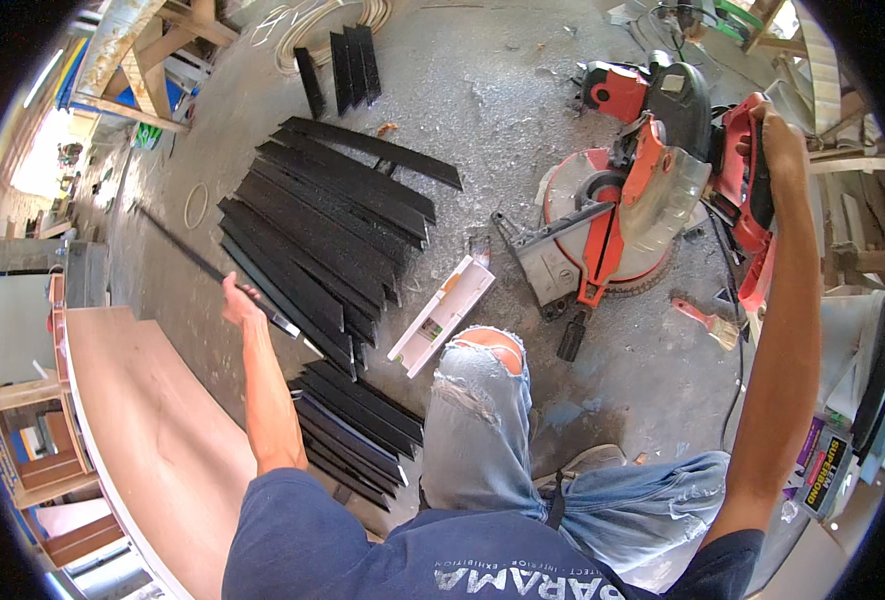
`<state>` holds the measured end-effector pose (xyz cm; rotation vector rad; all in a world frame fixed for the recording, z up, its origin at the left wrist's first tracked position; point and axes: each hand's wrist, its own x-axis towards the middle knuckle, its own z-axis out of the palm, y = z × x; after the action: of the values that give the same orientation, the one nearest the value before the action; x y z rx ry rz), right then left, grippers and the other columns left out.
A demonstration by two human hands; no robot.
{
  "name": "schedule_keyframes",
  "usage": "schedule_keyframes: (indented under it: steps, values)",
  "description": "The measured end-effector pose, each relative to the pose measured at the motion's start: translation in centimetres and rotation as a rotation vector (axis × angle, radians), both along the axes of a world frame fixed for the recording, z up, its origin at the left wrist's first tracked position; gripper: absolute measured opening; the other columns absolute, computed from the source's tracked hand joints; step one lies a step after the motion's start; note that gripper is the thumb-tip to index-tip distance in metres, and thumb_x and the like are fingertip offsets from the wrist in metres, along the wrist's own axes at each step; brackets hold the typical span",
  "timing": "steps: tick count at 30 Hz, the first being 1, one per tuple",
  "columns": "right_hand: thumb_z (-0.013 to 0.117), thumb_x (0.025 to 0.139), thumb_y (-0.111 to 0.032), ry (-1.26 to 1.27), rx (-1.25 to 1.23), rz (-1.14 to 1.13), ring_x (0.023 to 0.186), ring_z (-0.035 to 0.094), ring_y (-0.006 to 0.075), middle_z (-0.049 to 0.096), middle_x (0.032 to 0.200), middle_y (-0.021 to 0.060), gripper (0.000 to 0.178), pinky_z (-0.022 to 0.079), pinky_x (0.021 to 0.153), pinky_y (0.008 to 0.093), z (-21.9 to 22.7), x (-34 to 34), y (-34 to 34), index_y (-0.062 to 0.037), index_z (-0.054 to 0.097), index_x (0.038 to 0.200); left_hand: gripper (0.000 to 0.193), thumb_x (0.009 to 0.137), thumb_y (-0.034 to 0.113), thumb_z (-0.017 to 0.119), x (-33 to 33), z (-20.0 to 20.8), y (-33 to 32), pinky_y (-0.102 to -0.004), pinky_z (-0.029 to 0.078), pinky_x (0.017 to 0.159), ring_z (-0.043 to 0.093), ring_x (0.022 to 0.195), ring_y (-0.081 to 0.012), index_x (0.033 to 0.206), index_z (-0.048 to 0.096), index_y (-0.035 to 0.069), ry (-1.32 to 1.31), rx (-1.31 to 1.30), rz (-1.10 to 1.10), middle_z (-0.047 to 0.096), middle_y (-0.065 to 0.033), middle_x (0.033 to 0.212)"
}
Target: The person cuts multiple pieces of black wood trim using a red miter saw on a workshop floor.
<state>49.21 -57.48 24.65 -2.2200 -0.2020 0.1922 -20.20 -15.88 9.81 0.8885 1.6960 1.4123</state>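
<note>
My left hand (242,301) is closed around a long, thin black bar (185,247), which slants from far left toward my knee and shows a pale near end. My right hand (785,142) grips the red handle (747,170) of a red and grey miter saw (603,240) standing on the floor. A clear guard (681,195) covers part of the saw's blade. Several flat black strips (313,215) lie fanned out beside my left hand, and a second group of black strips (358,430) rests closer to my body.
A white tray-like piece (445,312) with a level vial lies between the strips and the saw. A paintbrush (708,322) sits right of the saw. Shorter black pieces (355,65) and coiled hose (293,30) are farther off. A wooden panel (153,400) stands at left.
</note>
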Motion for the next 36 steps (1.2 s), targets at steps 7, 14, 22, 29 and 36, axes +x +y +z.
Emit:
schedule_keyframes:
  steps: [7,14,22,29,36]
  values:
    - [0.060,0.089,-0.041,-0.032,-0.009,-0.019,0.061,0.069,0.0201,0.070,0.075,0.0139,0.041,0.053,0.057,0.0323,1.2,-2.2,0.7,-0.0019,0.070,0.091,0.041,0.092,0.053,0.060,5.7,11.1,-7.3,-0.0285,0.041,0.054,0.051,0.060,-0.0156,0.090,0.051,0.012,-0.383,0.404,-0.372,0.050,-0.0036,0.068]
    - [0.060,0.085,-0.038,-0.014,-0.083,-0.046,0.062,0.070,0.0211,0.071,0.073,0.0154,0.043,0.055,0.061,0.0326,2.5,-3.8,0.8,0.0038,0.071,0.087,0.053,0.091,0.055,0.056,11.6,17.7,-10.7,-0.0356,0.047,0.058,0.055,0.064,-0.0247,0.116,0.049,0.008,-0.325,0.590,-0.638,0.055,-0.0107,0.083]
    - [0.060,0.085,-0.037,-0.019,-0.026,-0.020,0.064,0.071,0.0208,0.069,0.069,0.0143,0.041,0.053,0.061,0.0335,3.6,-5.4,0.8,0.0017,0.070,0.080,0.052,0.090,0.052,0.057,14.0,19.5,-12.4,-0.0434,0.049,0.062,0.056,0.069,-0.0258,0.125,0.048,0.014,-0.347,0.708,-0.825,0.055,-0.0107,0.087]
    - [0.052,0.094,-0.043,-0.041,-0.010,-0.038,0.064,0.072,0.0243,0.068,0.069,0.0176,0.054,0.053,0.067,0.0384,3.7,-6.3,0.9,0.0035,0.067,0.072,0.074,0.087,0.067,0.054,17.5,21.6,-13.4,-0.0424,0.051,0.055,0.056,0.060,-0.0263,0.126,0.047,0.004,-0.257,0.839,-0.662,0.053,-0.0143,0.082]
    - [0.059,0.087,-0.035,-0.035,0.002,-0.056,0.060,0.069,0.0204,0.067,0.065,0.0134,0.040,0.052,0.059,0.0336,2.9,-5.2,1.0,0.0021,0.069,0.075,0.080,0.085,0.073,0.053,18.7,23.4,-14.7,-0.0377,0.044,0.049,0.049,0.055,-0.0216,0.124,0.044,0.004,-0.214,0.832,-0.676,0.047,-0.0097,0.079]
